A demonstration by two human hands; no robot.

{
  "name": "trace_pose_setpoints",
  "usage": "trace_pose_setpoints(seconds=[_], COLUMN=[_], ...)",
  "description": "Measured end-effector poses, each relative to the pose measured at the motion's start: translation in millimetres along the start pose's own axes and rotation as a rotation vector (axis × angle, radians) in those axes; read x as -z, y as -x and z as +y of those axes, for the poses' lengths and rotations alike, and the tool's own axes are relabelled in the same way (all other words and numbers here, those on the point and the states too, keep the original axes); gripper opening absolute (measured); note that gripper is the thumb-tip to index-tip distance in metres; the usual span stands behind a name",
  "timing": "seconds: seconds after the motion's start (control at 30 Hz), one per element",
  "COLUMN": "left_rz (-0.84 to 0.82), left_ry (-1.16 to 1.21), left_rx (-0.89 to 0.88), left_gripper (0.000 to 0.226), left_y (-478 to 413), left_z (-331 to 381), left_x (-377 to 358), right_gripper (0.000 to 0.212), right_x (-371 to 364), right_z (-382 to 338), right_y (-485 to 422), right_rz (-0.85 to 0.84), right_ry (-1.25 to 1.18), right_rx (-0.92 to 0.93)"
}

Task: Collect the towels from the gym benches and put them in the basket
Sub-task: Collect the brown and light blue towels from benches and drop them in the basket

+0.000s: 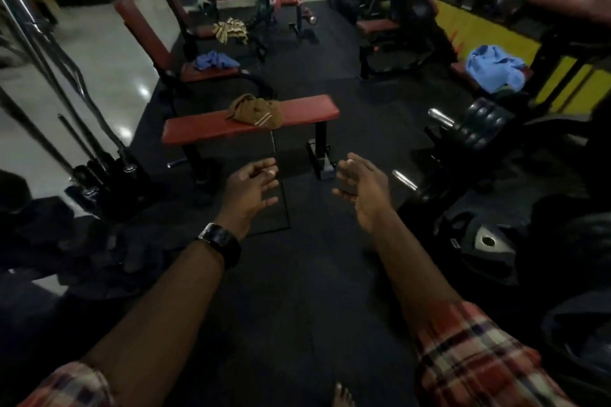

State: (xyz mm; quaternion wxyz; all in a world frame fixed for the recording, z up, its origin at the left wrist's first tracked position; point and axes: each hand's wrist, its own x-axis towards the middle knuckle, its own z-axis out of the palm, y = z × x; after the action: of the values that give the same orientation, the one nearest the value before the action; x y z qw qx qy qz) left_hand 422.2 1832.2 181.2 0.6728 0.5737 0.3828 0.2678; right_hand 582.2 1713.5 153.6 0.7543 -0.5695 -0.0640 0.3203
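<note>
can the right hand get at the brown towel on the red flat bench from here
Probably yes, after a step forward. The right hand is open and empty, the brown towel lies uncovered on top of the red bench, and only bare floor mat lies between them.

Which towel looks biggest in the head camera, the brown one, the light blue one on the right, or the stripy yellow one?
1. light blue towel
2. brown towel, a close second
3. stripy yellow towel, though it lies farthest away, so its real size is unsure.

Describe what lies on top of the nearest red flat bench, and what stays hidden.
A crumpled brown towel lies on the red bench, near its middle. The pad beneath the towel is covered; nothing else shows on the bench.
</note>
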Motion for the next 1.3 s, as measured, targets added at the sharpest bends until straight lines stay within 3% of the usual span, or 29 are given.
trace_pose_setpoints(seconds=[0.27, 0.7, 0.97, 1.3], left_rz=[0.054, -0.016, -0.009, 0.091], left_ry=[0.033, 0.120, 0.084, 0.059], left_rx=[0.056, 0.141, 0.201, 0.320], left_gripper=[0.018, 0.028, 0.033, 0.037], left_y=[-154.3, -467.1, -644.5, -824.0], left_z=[14.1, 25.4, 41.6, 44.7], left_x=[-34.7, -29.2, -40.7, -60.1], right_gripper=[0.029, 0.019, 0.028, 0.024], right_x=[-54.3, -154.4, -218.0, -289.9], right_z=[-13.0, -16.6, -23.5, -19.1], right_y=[-162.9, -426.5, -587.5, -789.6], right_rz=[-0.028, 0.025, 0.036, -0.041], right_ry=[0.024, 0.079, 0.067, 0.137], right_rx=[-0.080, -0.124, -0.171, -0.293])
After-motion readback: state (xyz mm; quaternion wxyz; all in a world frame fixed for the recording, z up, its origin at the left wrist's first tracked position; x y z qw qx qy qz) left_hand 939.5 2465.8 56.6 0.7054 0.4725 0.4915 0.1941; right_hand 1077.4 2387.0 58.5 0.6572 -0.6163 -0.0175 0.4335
